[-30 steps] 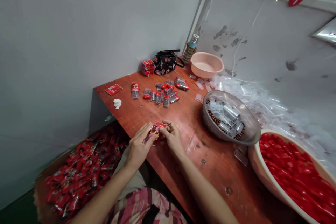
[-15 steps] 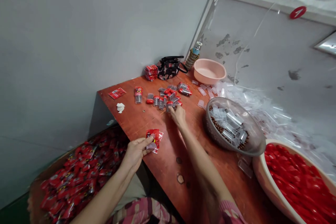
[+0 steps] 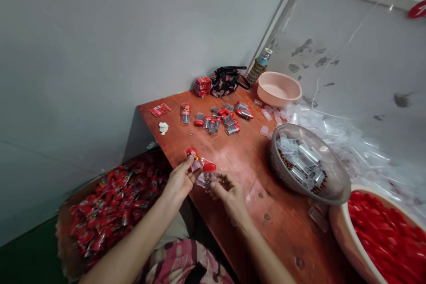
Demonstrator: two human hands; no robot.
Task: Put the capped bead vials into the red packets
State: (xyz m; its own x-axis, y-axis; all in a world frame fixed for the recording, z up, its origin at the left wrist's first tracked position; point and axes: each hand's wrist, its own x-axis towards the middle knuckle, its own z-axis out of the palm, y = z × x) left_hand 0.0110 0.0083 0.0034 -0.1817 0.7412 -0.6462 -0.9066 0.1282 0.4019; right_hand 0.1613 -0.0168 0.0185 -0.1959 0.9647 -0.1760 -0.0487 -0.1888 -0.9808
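My left hand [image 3: 179, 182] pinches a small red printed packet [image 3: 193, 156] at the near edge of the reddish wooden table [image 3: 253, 173]. Close beside it, my right hand [image 3: 229, 193] grips a little clear bottle with a red cap [image 3: 209, 174], held upright next to the packet. A cluster of several more red-capped bottles [image 3: 219, 120] lies farther back on the table.
A metal bowl [image 3: 309, 162] of brown beads and clear tubes sits at right, a basin of red caps [image 3: 382, 235] at the near right, and a pink basin [image 3: 278, 88], dark bag [image 3: 229, 80] and water bottle [image 3: 261, 64] stand at the back. A box of red packets [image 3: 109, 204] is below left.
My right hand reached out to the bottle cluster, then came back holding one red-capped bottle beside the packet. The left hand kept the packet. The camera shifted left.
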